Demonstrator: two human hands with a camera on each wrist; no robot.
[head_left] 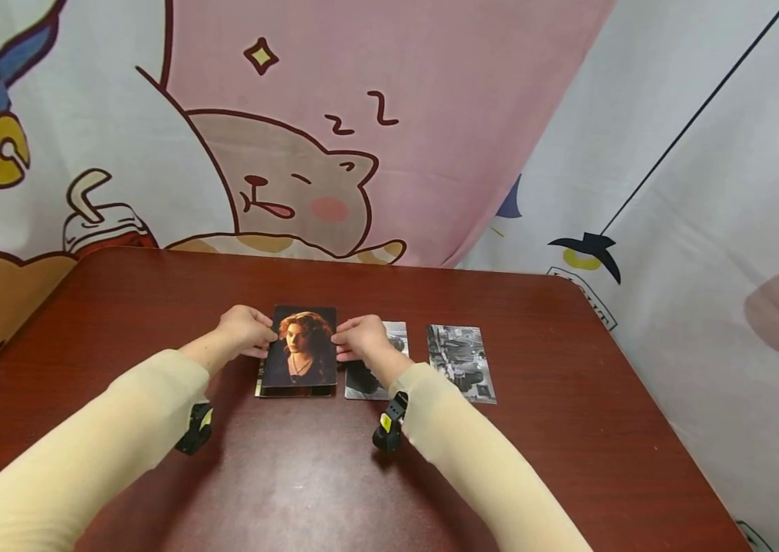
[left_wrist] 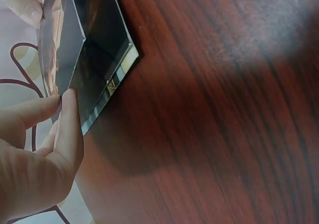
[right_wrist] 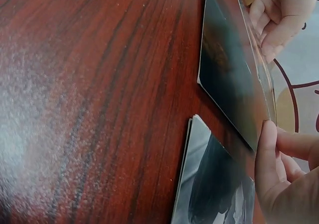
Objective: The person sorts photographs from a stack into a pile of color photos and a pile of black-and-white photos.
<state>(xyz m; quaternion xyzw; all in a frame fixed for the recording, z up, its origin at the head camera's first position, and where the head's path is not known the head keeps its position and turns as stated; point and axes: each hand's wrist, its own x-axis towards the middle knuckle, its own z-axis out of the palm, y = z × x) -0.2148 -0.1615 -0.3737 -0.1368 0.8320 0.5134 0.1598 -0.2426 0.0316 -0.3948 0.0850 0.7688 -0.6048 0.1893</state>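
Observation:
A colour photo card (head_left: 303,360) of a person with curly hair is held by its two side edges, above a stack of photo cards (head_left: 261,392) on the table. My left hand (head_left: 244,331) pinches its left edge between thumb and fingers. On the opposite edge my right hand (head_left: 364,341) pinches it the same way. In the left wrist view the held card (left_wrist: 62,40) is raised and tilted, apart from the dark card (left_wrist: 102,40) beneath. The right wrist view shows a gap above the lower card (right_wrist: 224,74) too.
Right of the stack lies a black-and-white photo pile (head_left: 365,383), partly hidden by my right hand and wrist. Farther right is another black-and-white photo (head_left: 461,364). All lie on the reddish-brown wooden table (head_left: 293,475). A printed cartoon curtain (head_left: 431,153) hangs behind.

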